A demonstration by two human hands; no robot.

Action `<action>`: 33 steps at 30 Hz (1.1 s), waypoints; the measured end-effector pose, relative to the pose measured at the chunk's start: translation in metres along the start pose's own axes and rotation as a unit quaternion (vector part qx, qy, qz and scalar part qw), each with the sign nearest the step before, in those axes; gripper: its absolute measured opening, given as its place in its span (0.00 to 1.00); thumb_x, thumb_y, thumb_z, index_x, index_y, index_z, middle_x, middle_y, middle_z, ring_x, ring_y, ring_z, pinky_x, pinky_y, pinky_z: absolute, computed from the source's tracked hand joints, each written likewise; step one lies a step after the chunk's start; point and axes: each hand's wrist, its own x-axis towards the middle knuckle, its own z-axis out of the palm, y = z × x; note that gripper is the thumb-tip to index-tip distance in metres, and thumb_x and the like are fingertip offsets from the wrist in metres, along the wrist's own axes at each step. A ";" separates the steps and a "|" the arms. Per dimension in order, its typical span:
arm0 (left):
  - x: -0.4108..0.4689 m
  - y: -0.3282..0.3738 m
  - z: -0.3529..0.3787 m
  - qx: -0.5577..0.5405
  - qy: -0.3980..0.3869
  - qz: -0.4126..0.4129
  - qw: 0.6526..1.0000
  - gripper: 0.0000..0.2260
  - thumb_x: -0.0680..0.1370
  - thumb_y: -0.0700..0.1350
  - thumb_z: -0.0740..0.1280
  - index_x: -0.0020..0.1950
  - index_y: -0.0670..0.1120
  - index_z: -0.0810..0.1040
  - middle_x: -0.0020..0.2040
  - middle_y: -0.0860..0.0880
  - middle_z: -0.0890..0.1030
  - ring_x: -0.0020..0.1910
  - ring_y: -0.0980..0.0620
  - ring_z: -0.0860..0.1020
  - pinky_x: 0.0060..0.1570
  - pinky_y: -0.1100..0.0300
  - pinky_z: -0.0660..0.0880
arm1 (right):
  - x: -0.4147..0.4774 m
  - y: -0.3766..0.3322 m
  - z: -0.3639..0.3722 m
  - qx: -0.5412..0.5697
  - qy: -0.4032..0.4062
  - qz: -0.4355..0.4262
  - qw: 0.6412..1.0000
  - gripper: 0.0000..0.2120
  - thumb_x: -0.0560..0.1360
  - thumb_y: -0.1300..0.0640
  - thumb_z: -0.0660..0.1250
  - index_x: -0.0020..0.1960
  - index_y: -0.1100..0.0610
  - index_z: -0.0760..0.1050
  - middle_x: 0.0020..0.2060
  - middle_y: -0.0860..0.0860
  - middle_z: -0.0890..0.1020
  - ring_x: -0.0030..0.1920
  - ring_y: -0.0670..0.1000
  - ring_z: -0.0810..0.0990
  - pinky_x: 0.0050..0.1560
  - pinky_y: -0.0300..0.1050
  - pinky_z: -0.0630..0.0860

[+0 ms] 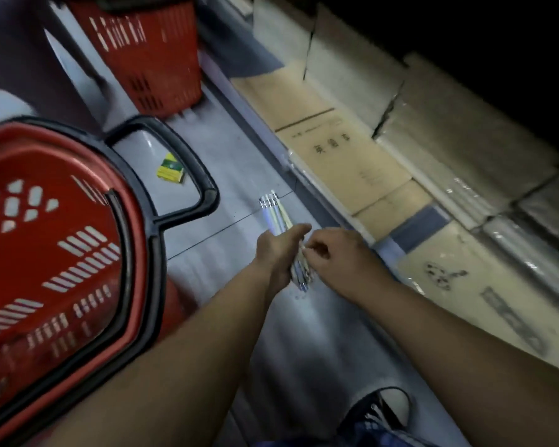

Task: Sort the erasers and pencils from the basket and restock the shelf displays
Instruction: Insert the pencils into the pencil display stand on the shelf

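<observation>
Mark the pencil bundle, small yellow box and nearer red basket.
pencil bundle [277, 214]: head view, on the exposed shafts.
small yellow box [170, 171]: head view, on its top face.
nearer red basket [39, 262]: head view, on its slotted wall.

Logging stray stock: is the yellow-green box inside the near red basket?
No, the yellow-green box lies on the floor, seen through the handle of the near red basket.

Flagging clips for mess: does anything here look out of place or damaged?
A small yellow-green box lies loose on the floor inside the loop of the near red basket's handle. A cardboard carton on the shelf looks split along one edge.
</observation>
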 end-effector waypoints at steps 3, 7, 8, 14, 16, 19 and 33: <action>-0.042 0.021 0.026 0.061 -0.017 0.044 0.997 0.05 0.77 0.36 0.68 0.42 0.39 0.74 0.35 0.39 0.76 0.31 0.45 0.77 0.33 0.54 0.77 | -0.024 -0.016 -0.040 0.023 0.048 0.023 0.998 0.08 0.78 0.58 0.64 0.42 0.57 0.79 0.38 0.52 0.81 0.40 0.52 0.78 0.42 0.48 0.75; -0.099 0.048 0.054 0.097 -0.098 0.116 0.984 0.05 0.76 0.39 0.69 0.43 0.38 0.75 0.33 0.40 0.76 0.31 0.44 0.76 0.36 0.52 0.77 | -0.058 -0.042 -0.089 0.211 0.137 0.251 0.935 0.12 0.80 0.53 0.62 0.43 0.59 0.76 0.36 0.54 0.81 0.40 0.56 0.80 0.42 0.49 0.79; -0.113 0.056 0.060 0.107 -0.118 0.140 0.977 0.06 0.76 0.39 0.69 0.44 0.39 0.75 0.34 0.40 0.76 0.31 0.44 0.76 0.36 0.51 0.77 | -0.068 -0.051 -0.102 0.317 0.120 0.311 0.888 0.13 0.81 0.52 0.61 0.44 0.59 0.75 0.35 0.55 0.80 0.40 0.58 0.81 0.45 0.52 0.81; -0.207 0.100 0.087 0.176 -0.215 0.271 0.922 0.07 0.79 0.41 0.70 0.46 0.38 0.75 0.34 0.40 0.76 0.33 0.46 0.77 0.37 0.51 0.78 | -0.119 -0.084 -0.156 0.664 -0.017 0.320 0.676 0.20 0.83 0.49 0.59 0.59 0.66 0.76 0.60 0.68 0.79 0.58 0.72 0.80 0.56 0.75 0.76; -0.235 0.111 0.096 0.179 -0.223 0.308 0.907 0.09 0.79 0.41 0.71 0.49 0.35 0.75 0.35 0.41 0.77 0.33 0.47 0.78 0.37 0.52 0.79 | -0.129 -0.094 -0.170 0.694 0.003 0.294 0.657 0.23 0.83 0.48 0.59 0.62 0.67 0.77 0.60 0.69 0.79 0.57 0.71 0.81 0.58 0.75 0.75; -0.272 0.128 0.107 0.173 -0.231 0.342 0.894 0.12 0.77 0.40 0.73 0.51 0.33 0.74 0.36 0.42 0.77 0.34 0.47 0.78 0.39 0.50 0.80 | -0.148 -0.110 -0.195 0.714 0.043 0.262 0.648 0.13 0.83 0.52 0.58 0.56 0.61 0.74 0.59 0.70 0.79 0.57 0.68 0.81 0.57 0.72 0.77; -0.385 0.147 0.165 0.146 -0.293 0.380 0.865 0.04 0.76 0.36 0.72 0.45 0.42 0.79 0.32 0.46 0.79 0.30 0.51 0.77 0.33 0.57 0.79 | -0.250 -0.170 -0.302 0.737 0.147 0.177 0.636 0.18 0.83 0.57 0.55 0.47 0.62 0.81 0.34 0.60 0.85 0.46 0.61 0.81 0.58 0.71 0.70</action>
